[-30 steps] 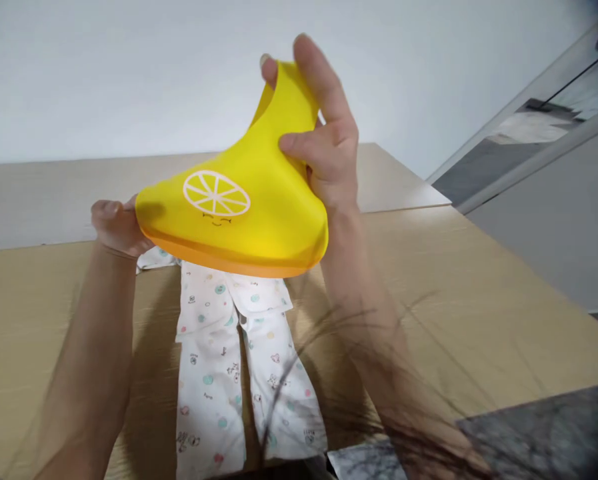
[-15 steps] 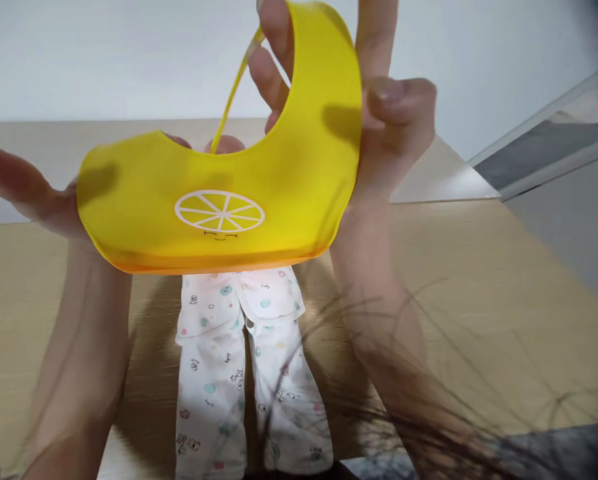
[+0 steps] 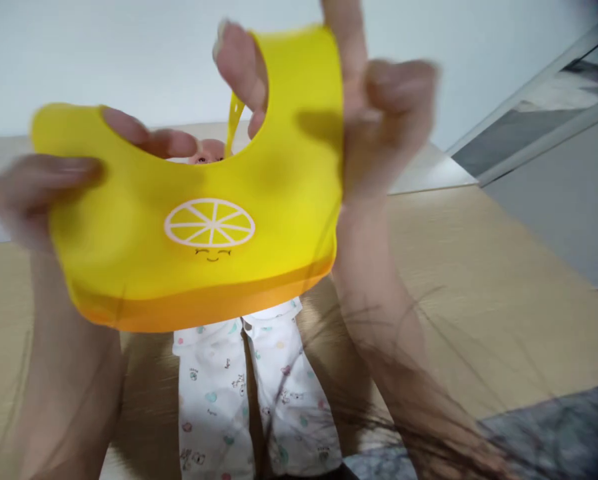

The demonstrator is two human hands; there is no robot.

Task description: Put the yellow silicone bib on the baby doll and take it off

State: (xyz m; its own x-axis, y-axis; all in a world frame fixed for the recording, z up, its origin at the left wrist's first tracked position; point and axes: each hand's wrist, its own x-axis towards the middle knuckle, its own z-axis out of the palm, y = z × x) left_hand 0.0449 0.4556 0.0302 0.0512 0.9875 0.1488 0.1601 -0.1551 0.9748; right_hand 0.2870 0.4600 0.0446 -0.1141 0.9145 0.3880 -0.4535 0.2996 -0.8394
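A yellow baby bib (image 3: 279, 193), printed with a white citrus slice and a smiling face, is held up in front of me, its orange bottom edge hanging lowest. My left hand (image 3: 33, 193) pinches its left side, thumb on the front and fingers behind the neck opening. On the other side, my right hand (image 3: 389, 133) grips the bib with fingers showing through the neck opening. A thin yellow strap hangs behind it. Beyond and below lies a doll in white printed clothes (image 3: 213, 400); the top of its head (image 3: 209, 148) peeks over the neckline, while the bib hides its torso.
The doll lies on a light wooden table (image 3: 479, 280). A pale wall (image 3: 129, 53) rises behind. At right is a grey-framed opening or panel (image 3: 543, 127). Dark hair strands blur across the lower right, and patterned grey fabric (image 3: 559, 433) shows at the bottom right.
The bib's left side has risen and its lower edge has come down, showing more orange. My left thumb has closed onto the bib's front. My right hand has shifted slightly.
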